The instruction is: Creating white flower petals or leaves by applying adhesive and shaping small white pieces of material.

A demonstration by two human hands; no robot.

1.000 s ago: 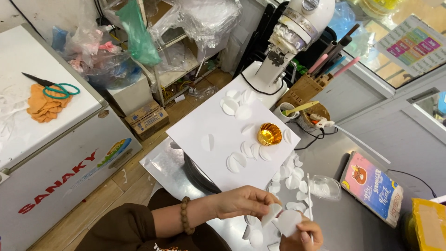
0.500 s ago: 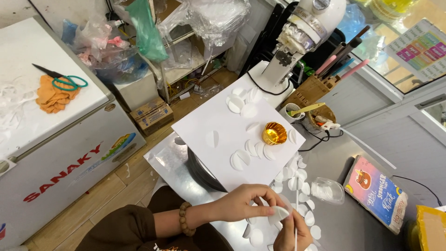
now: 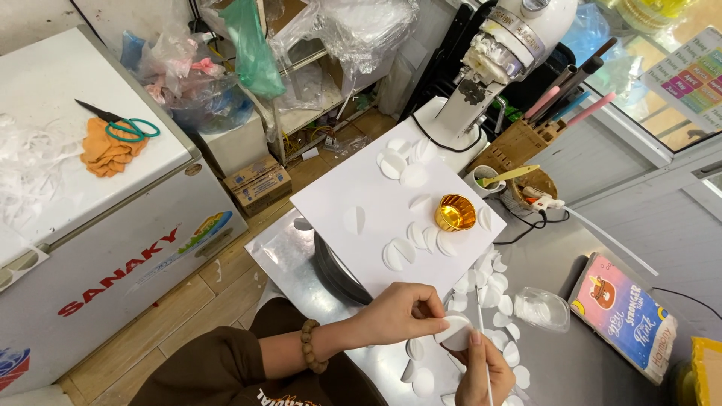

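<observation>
Just below the white board, both hands have drawn together on one white paper disc — left hand pinching its edge, right hand now gripping a thin white stick against it — so shaping continues.

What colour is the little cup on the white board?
Shiny gold, the cup shows best in the head view.
</observation>
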